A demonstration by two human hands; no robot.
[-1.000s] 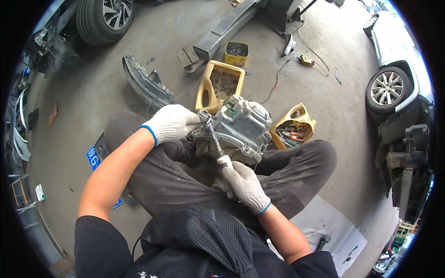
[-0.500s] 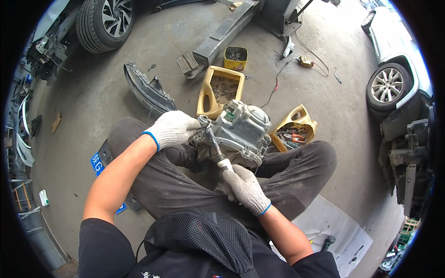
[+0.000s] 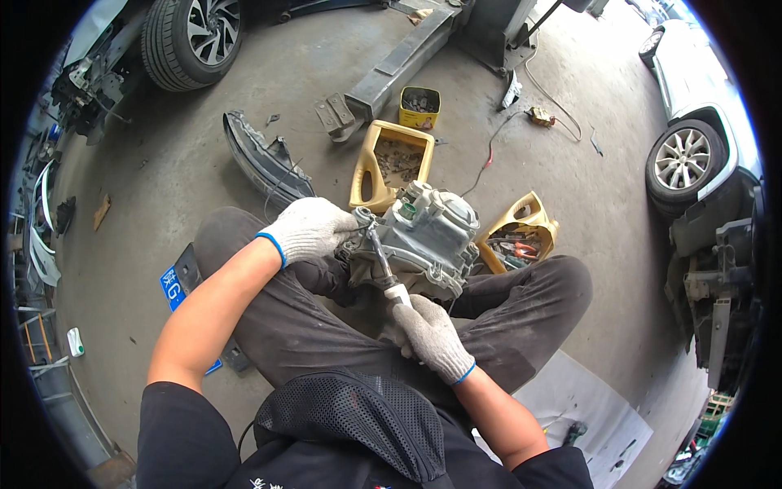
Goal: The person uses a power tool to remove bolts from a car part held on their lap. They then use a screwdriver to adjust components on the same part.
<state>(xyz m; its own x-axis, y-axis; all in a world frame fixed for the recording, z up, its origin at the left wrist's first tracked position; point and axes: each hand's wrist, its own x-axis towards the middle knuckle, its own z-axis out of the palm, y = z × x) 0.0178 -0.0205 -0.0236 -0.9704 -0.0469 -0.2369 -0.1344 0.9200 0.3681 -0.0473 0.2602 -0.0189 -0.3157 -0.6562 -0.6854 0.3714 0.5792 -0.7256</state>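
Note:
A grey car headlight housing (image 3: 432, 232) rests between my bent legs, its back facing up. My right hand (image 3: 433, 332), in a whitish knitted glove, is closed round the white handle of a soldering iron (image 3: 381, 259). The iron's long metal shaft slants up and left, its tip at a mounting tab (image 3: 363, 217) on the housing's left corner. My left hand (image 3: 309, 230), gloved too, is closed beside that tab, pinching a thin dark rod (image 3: 352, 227) that reaches the tip. Its fingertips are partly hidden.
Beyond the housing stand a cut-open golden jug (image 3: 359, 175) of small parts and a yellow tub (image 3: 419, 118). Another cut jug (image 3: 547, 232) holds pliers and tools at right. A dark lamp piece (image 3: 261, 159) lies far left. A lift arm (image 3: 399, 69) crosses the floor; cars flank me.
The whole view has shifted slightly. Both hands keep their grips, and the iron's tip stays at the tab with hardly any movement.

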